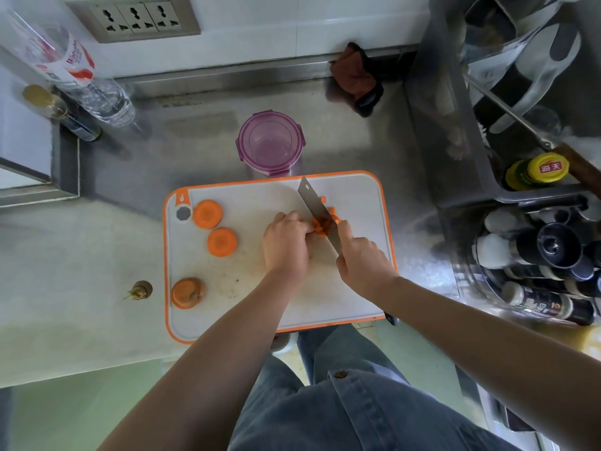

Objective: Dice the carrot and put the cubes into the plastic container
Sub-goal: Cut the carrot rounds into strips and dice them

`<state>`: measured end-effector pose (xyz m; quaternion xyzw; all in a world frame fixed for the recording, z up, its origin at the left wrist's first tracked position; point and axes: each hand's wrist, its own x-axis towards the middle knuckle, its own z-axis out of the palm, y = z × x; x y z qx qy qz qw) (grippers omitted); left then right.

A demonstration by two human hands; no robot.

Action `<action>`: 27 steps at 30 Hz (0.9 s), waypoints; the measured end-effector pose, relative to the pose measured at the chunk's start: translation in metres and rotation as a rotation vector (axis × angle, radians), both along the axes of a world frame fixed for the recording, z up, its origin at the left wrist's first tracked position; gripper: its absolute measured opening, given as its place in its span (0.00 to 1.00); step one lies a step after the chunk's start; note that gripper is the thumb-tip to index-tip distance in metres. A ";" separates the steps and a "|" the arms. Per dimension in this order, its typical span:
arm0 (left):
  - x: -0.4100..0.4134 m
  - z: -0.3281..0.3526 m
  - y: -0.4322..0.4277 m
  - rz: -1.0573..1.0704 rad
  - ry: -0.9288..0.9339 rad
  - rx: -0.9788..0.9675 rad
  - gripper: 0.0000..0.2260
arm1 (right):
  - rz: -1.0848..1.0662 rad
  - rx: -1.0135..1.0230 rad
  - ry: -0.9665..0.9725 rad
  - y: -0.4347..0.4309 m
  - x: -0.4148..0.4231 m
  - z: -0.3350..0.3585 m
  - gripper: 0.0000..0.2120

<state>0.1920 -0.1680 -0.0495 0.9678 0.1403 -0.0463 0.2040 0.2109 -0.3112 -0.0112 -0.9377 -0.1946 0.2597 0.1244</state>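
On the white, orange-rimmed cutting board [247,294], my left hand [286,245] presses down on carrot strips [320,227] at the board's middle. My right hand [362,262] grips the knife [313,206], whose blade rests against those strips. A few cut cubes [331,211] lie just right of the blade. Two round carrot slices [208,213] [222,241] and a carrot end piece [188,292] lie on the board's left side. The purple plastic container [270,143] stands behind the board with its clear lid on.
A carrot stem tip [140,290] lies on the counter left of the board. A water bottle [78,76] and a small jar [48,100] stand at the back left, a dark cloth [356,78] at the back. Sauce and spice bottles [536,172] fill a rack on the right.
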 end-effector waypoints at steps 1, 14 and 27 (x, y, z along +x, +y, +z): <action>0.000 0.000 0.000 0.005 0.004 0.011 0.03 | -0.004 0.000 -0.005 0.001 -0.001 -0.002 0.22; -0.006 0.007 -0.003 0.083 0.008 0.005 0.10 | 0.009 0.092 -0.040 -0.010 -0.002 0.015 0.12; -0.005 -0.002 -0.001 0.112 0.015 0.018 0.03 | -0.037 0.045 0.001 0.006 -0.014 -0.006 0.26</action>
